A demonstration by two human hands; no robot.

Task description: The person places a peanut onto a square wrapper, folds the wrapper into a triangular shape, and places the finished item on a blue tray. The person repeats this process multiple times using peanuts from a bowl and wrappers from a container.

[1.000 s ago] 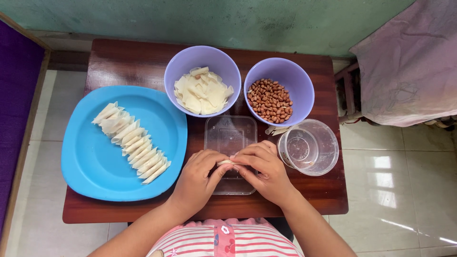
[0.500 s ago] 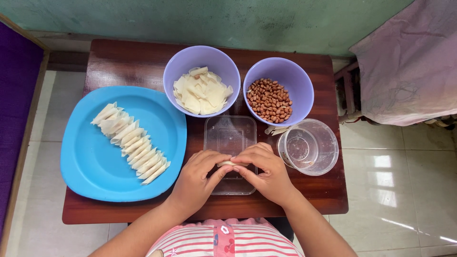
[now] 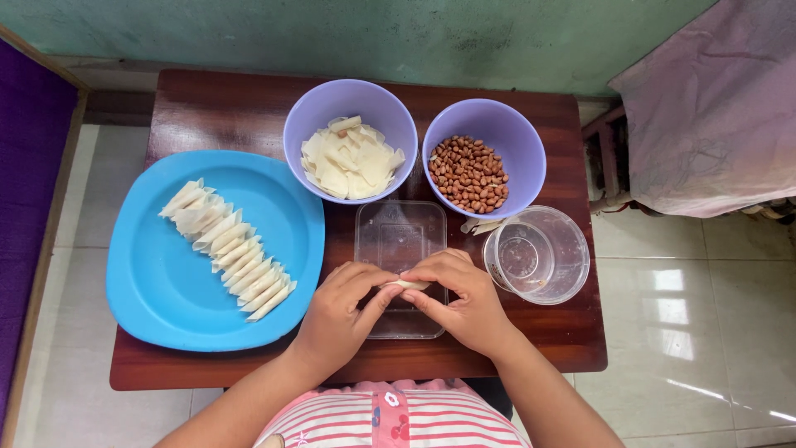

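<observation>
We work at a small dark wooden table (image 3: 207,108), both hands meeting over a clear rectangular plastic lid (image 3: 398,236). Our left hand (image 3: 340,311) and right hand (image 3: 464,303) are closed, fingertips pinched together on one pale wrapper roll (image 3: 408,284), which sits between them just above the lid's near half.

The roll appears only partly formed; its far end is hidden by our fingers, so we cannot tell whether the filling is enclosed.

Judgement on technique: keep even pressure from both thumbs so the roll tightens without tearing, and hold it low over the lid so anything dropped lands there.

Surroundings: a blue plate (image 3: 149,290) to the left carries a diagonal row of finished rolls (image 3: 228,249). Behind the lid stand a purple bowl of cut wrappers (image 3: 352,158) and a purple bowl of peanuts (image 3: 473,174). A clear round container (image 3: 539,253) sits just right of the lid, with two wrapper scraps (image 3: 481,225) beside it.
</observation>
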